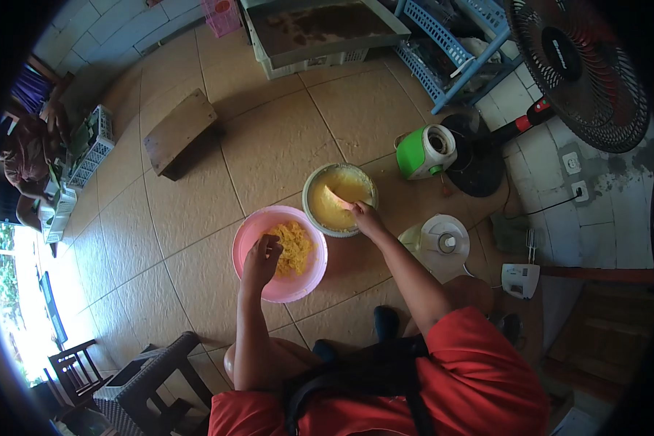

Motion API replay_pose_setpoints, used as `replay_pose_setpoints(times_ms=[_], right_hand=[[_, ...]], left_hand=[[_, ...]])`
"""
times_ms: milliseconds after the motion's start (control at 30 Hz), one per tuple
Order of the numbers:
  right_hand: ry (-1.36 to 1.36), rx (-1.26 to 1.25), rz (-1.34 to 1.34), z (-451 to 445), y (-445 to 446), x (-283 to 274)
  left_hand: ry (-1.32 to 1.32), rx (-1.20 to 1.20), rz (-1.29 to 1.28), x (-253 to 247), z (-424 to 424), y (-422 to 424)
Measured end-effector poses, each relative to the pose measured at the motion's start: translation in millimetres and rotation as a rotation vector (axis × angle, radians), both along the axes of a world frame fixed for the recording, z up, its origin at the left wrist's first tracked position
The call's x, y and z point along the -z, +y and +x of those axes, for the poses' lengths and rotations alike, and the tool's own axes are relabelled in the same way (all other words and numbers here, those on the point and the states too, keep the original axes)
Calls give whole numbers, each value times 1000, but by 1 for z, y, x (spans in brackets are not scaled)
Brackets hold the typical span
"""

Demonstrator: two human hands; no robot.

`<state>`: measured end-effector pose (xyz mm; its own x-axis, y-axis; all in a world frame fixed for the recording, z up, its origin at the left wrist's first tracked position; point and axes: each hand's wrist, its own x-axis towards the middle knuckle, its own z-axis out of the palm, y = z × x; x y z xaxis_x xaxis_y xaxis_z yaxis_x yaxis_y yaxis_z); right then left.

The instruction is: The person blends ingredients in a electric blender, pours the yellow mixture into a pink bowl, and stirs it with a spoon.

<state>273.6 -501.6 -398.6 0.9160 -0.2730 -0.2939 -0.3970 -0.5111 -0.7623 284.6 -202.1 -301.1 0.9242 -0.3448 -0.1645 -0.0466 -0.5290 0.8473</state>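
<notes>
A pink plastic basin (245, 240) stands on the tiled floor before me, with a crumbly yellow mass (295, 248) inside. My left hand (261, 259) hovers at the mass, its fingers curled; whether they pinch any of it cannot be made out. Beside the basin, further off and to the right, a round whitish tub (307, 200) contains a thick pale-yellow liquid (332, 199). My right hand (366, 217) grips a pinkish spatula or scoop (336, 197) at the tub's right side. The tool's far end dips into the liquid.
A green-and-white blender base (412, 154), a standing fan (564, 65) and a clear food-processor bowl (441, 240) stand to the right. Further right is a white hand mixer (519, 279). A wooden stool (180, 131) sits ahead left. Another person (30, 147) works among crates (94, 147) at far left.
</notes>
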Motion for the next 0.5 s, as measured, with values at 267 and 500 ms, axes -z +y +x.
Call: replay_pose_setpoints(times_ms=[267, 500], right_hand=[[63, -67, -416, -26, 32, -21], [-82, 53, -306, -3, -12, -20]], left_hand=[[-21, -12, 16, -2, 0, 7], [19, -10, 26, -1, -1, 8]])
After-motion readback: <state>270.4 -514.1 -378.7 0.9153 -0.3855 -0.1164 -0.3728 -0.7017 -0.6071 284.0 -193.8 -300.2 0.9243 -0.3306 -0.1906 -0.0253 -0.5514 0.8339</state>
